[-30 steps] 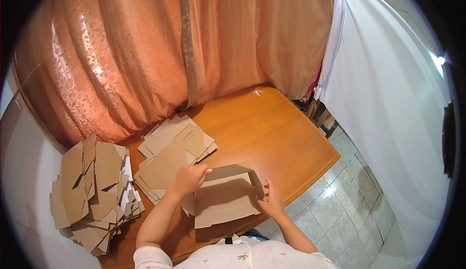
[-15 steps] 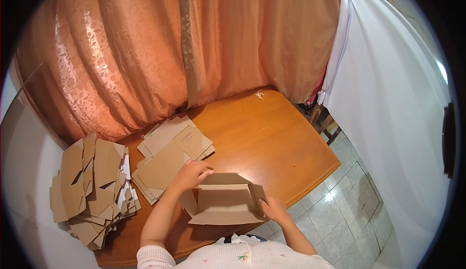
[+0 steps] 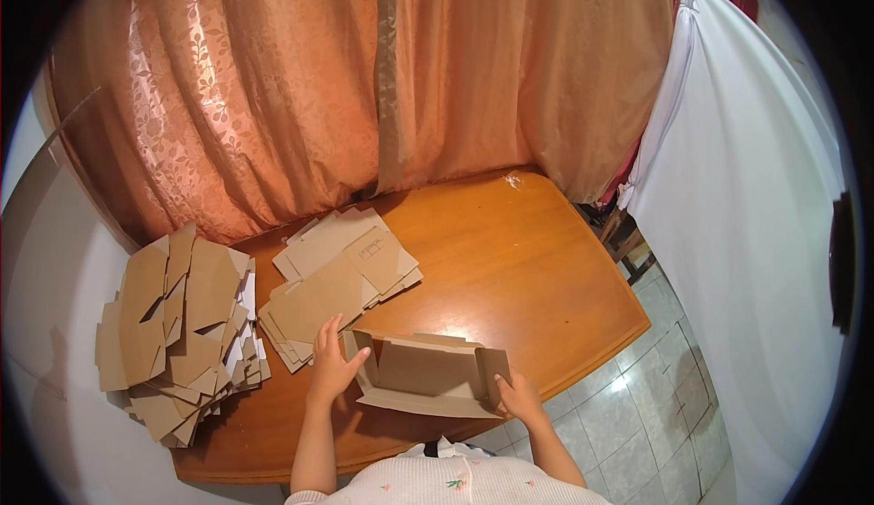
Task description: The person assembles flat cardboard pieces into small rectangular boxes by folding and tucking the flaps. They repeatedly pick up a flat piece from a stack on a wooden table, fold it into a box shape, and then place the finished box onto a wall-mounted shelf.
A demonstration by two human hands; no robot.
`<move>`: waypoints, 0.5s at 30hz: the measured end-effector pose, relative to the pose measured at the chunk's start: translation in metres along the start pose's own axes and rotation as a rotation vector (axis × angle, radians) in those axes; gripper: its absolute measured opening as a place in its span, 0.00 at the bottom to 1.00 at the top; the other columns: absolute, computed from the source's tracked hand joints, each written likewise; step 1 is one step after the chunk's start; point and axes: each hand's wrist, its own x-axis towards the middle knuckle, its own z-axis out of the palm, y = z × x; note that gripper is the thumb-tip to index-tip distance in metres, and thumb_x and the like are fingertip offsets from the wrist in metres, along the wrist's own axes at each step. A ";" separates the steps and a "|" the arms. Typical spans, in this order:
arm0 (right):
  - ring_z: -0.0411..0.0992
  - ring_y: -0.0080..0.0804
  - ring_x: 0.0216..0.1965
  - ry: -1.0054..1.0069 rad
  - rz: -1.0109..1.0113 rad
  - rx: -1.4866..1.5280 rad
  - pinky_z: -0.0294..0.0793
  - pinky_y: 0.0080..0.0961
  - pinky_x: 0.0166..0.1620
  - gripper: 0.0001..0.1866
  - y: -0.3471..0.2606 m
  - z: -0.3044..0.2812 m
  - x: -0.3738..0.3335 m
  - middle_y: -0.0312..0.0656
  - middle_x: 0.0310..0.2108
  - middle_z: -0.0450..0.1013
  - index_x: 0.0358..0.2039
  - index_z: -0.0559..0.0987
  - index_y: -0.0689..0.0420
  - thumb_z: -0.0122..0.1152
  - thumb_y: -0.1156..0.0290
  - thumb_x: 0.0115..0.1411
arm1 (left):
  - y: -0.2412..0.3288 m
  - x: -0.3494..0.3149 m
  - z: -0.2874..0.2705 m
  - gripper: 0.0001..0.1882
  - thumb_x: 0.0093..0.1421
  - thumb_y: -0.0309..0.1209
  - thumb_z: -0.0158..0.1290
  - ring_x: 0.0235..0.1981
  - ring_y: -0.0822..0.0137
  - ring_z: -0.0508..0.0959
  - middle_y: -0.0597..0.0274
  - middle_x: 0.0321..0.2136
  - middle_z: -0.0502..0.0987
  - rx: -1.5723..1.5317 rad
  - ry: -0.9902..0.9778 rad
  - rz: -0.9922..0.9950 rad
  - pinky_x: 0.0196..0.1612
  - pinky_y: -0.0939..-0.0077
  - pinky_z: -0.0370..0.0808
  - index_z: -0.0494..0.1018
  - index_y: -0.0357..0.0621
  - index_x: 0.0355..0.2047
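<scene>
A partly folded brown cardboard box (image 3: 428,373) is held over the table's near edge, its inside facing up and its flaps standing at the sides. Its right end panel is gripped by my right hand (image 3: 520,397), with the thumb on the panel and the fingers curled behind it. At the box's left end, my left hand (image 3: 337,362) is raised with thumb and fingers spread. Its thumb is close to the left flap; whether it touches cannot be made out.
Flat cardboard blanks lie in a small pile (image 3: 337,282) beyond my left hand. A taller, untidy stack of blanks (image 3: 182,323) stands at the table's left. The wooden table (image 3: 510,259) meets orange curtains (image 3: 309,95) behind; a white cloth (image 3: 737,159) hangs right, above a tiled floor (image 3: 628,405).
My left hand has come down from the box's far left corner to its left end, fingers now spread. The box's far flap has folded lower. The whole view has shifted slightly.
</scene>
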 end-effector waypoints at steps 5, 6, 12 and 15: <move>0.75 0.48 0.40 0.018 0.039 0.199 0.70 0.34 0.44 0.15 0.003 0.000 0.001 0.56 0.36 0.75 0.43 0.73 0.63 0.50 0.68 0.59 | -0.006 -0.005 0.015 0.44 0.49 0.36 0.61 0.55 0.47 0.66 0.44 0.57 0.60 -0.142 -0.073 -0.178 0.56 0.58 0.64 0.50 0.40 0.62; 0.75 0.46 0.40 0.048 0.025 0.182 0.70 0.34 0.44 0.15 0.008 0.001 0.002 0.55 0.36 0.75 0.43 0.73 0.64 0.50 0.68 0.59 | -0.005 -0.005 0.018 0.45 0.49 0.35 0.61 0.53 0.47 0.68 0.44 0.57 0.60 -0.192 -0.090 -0.220 0.55 0.58 0.66 0.49 0.40 0.63; 0.74 0.42 0.42 0.110 0.066 0.301 0.70 0.32 0.45 0.15 0.019 0.001 0.005 0.51 0.37 0.75 0.45 0.72 0.64 0.49 0.71 0.59 | -0.015 -0.003 0.022 0.27 0.56 0.32 0.52 0.45 0.48 0.75 0.44 0.45 0.74 -0.148 -0.094 -0.209 0.47 0.61 0.71 0.62 0.39 0.56; 0.73 0.41 0.43 0.198 -0.053 0.308 0.69 0.32 0.47 0.16 0.045 0.009 0.011 0.50 0.39 0.75 0.46 0.72 0.64 0.49 0.72 0.59 | -0.009 -0.001 0.019 0.18 0.58 0.30 0.48 0.44 0.48 0.76 0.43 0.39 0.76 -0.199 -0.205 -0.287 0.46 0.61 0.71 0.69 0.39 0.48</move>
